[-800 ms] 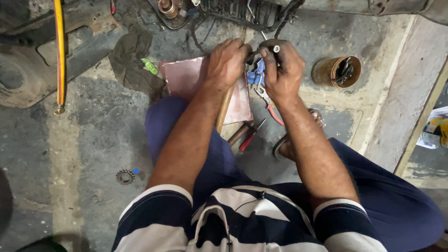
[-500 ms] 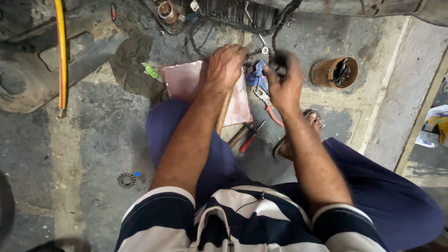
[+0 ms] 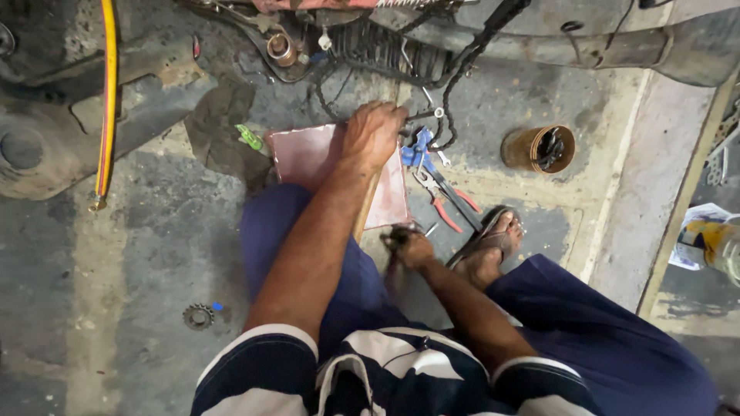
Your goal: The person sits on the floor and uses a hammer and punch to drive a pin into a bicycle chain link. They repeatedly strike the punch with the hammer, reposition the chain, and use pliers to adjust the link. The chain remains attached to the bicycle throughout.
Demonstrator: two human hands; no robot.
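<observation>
Left hand closed around dark greasy drive chain above pink square board; right hand, blurred, grip state unclear, near red-handled pliers. Advise steady chain tension while selecting tool

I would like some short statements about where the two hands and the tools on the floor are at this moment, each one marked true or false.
1. The left hand is up at the dark chain, above the pink board. True.
2. The right hand is also on the chain. False: it is low, near the person's knee, apart from the chain.
3. The red-handled pliers lie on the floor right of the board. True.
4. The brown can lies tipped over beside the small gear. False: it stands upright, far right; the gear is at lower left.
5. The foot wears a sandal. True.
</observation>
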